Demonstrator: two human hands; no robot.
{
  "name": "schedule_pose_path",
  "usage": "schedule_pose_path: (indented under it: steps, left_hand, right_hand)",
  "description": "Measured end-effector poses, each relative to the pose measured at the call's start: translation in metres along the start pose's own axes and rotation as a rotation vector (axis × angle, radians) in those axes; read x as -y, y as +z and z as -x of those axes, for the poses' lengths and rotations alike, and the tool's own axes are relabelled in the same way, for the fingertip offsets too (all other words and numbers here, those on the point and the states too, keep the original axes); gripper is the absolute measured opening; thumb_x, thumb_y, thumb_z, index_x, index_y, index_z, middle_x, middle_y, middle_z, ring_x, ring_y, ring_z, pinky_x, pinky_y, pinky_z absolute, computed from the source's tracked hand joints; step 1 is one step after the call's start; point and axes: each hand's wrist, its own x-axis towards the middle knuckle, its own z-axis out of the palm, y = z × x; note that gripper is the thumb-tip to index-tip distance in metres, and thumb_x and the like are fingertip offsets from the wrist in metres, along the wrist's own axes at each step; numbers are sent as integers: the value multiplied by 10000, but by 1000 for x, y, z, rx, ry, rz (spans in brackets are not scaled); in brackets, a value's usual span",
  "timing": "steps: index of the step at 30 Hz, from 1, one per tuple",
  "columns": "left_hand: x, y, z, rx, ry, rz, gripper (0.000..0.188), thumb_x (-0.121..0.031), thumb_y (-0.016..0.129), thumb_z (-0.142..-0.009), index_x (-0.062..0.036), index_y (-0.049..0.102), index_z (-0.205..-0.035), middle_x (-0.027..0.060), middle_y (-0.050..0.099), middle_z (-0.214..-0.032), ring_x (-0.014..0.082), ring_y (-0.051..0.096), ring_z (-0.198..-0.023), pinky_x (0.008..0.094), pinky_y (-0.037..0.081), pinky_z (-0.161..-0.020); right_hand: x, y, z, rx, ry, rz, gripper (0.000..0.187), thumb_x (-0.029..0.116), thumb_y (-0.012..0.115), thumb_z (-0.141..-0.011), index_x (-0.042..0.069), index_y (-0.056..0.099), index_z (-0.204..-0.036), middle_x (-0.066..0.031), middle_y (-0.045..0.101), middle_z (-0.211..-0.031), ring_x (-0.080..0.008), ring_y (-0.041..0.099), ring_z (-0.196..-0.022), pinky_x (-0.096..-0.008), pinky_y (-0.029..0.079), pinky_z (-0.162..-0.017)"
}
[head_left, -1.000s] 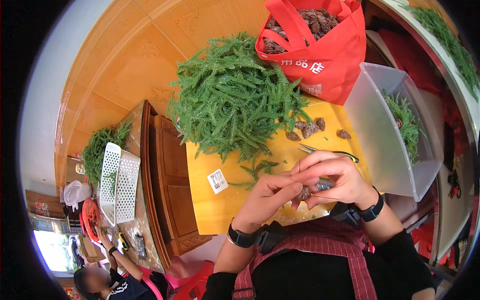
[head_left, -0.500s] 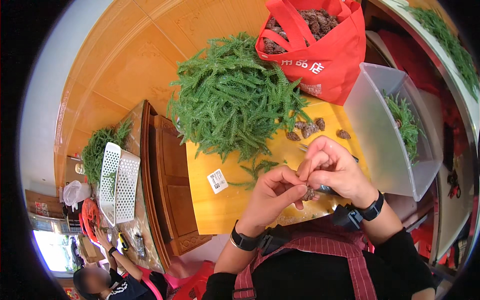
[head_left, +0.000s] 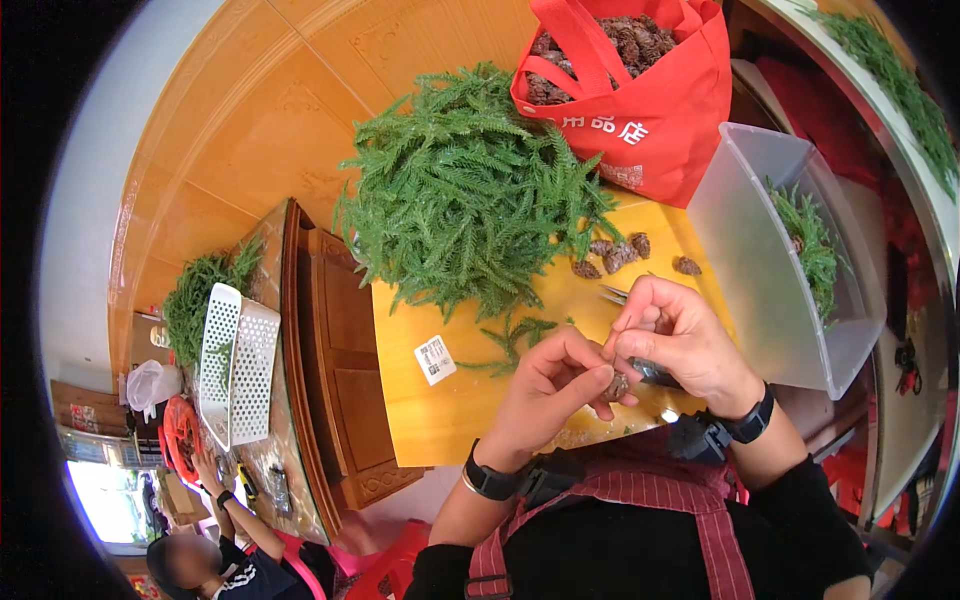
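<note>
A small brown pine cone (head_left: 616, 387) is pinched between the thumb and fingers of my left hand (head_left: 558, 385), low over the yellow tabletop (head_left: 410, 415). Just above the cone, my right hand (head_left: 683, 345) is closed with thumb and fingertips together, close against the left fingers. Whatever it grips is too small or hidden to make out. Partly under my right hand lies a metal-tipped tool (head_left: 614, 294), its kind unclear. Beyond it are several loose pine cones (head_left: 620, 258). A green artificial sprig (head_left: 513, 342) lies beside my left hand.
A big heap of green sprigs (head_left: 460, 190) covers the table's far side. Behind it stands a red bag (head_left: 660, 130) full of pine cones. A clear plastic bin (head_left: 745, 250) holds greenery at right. Leftward, a person (head_left: 245, 560) works by a white perforated basket (head_left: 255, 350).
My right hand has shifted slightly right and down, opening a small gap from the left fingers. More of the cone and the metal tool tips shows. The left hand keeps its place.
</note>
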Motion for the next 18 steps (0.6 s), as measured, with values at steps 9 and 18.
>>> schedule_pose_path:
  steps: [9,18]
  left_hand:
    - [3,-3,-1,32,-12,11,90,-113,507,-901,-65,435,-877,183,607,-940,211,641,-759,217,500,-535]
    - [1,-2,-2,28,-4,-6,98,-29,539,-854,-46,475,-926,194,600,-990,287,636,-873,297,566,-675]
  right_hand:
    - [-2,-2,0,-5,54,-58,97,60,587,-842,37,497,-872,-109,631,-791,-121,548,-598,-245,454,-562]
    - [9,2,2,15,58,42,92,37,568,-847,26,496,-904,-95,614,-808,-113,557,-637,-249,469,-606]
